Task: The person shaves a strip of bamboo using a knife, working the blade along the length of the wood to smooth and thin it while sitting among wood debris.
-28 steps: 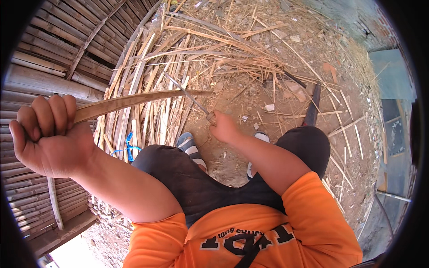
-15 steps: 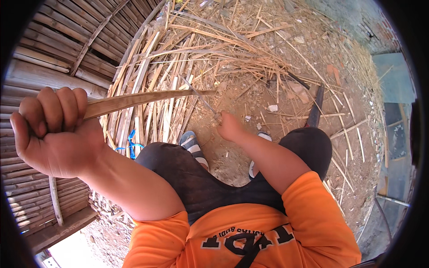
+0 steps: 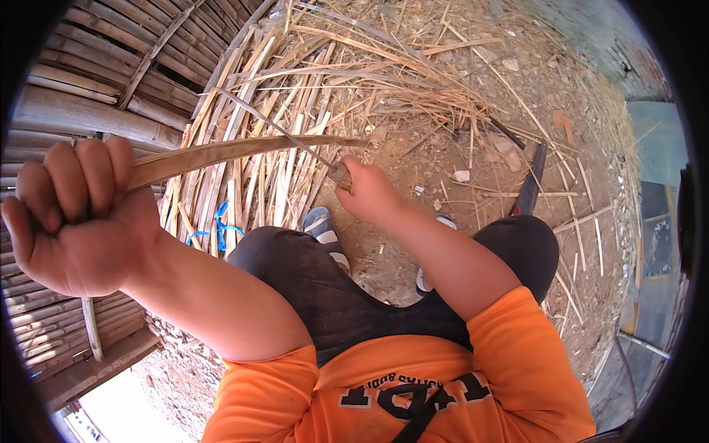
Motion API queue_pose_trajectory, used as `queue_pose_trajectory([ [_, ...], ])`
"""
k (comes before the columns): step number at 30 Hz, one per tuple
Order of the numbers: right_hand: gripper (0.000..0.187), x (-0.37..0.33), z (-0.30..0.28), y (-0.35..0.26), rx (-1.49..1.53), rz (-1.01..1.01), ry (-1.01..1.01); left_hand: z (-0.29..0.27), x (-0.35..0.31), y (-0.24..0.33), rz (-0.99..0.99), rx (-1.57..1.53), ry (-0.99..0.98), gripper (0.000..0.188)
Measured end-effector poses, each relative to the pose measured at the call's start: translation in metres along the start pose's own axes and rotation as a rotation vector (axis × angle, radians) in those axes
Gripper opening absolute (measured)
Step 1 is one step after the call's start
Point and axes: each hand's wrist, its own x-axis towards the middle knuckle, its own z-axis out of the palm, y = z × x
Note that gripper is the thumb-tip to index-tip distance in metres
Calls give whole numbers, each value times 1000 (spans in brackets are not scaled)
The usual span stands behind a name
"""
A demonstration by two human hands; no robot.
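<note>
My left hand (image 3: pixel 81 214) is raised at the left, fingers wrapped round one end of a long, slightly curved bamboo strip (image 3: pixel 221 153). The strip stretches to the right over the ground and narrows to a tip near my right hand (image 3: pixel 369 193). That hand is closed round the handle of a long, thin-bladed knife (image 3: pixel 258 114), most of the handle hidden by the fingers. The blade points up and left and crosses the strip close to its far end. Whether the edge bites into the bamboo, I cannot tell.
Many split bamboo strips (image 3: pixel 292 166) lie in a pile beyond the strip. A blue tie (image 3: pixel 220 229) lies beside them. Bamboo slat wall (image 3: pixel 66 111) rises at the left. A dark, broad blade-like tool (image 3: pixel 530 184) rests by my right knee.
My right hand has moved up and left, and the knife blade now reaches farther left across the strip. My left hand has shifted slightly left with the bamboo.
</note>
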Motion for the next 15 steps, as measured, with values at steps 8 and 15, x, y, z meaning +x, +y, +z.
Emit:
queue_pose_trajectory([
  [8, 40, 5, 7, 72, -192, 213, -32, -47, 6, 11, 8, -6, -35, 38],
  [15, 37, 4, 16, 39, -90, 88, -7, -34, 4, 7, -31, -77, -106, 39],
])
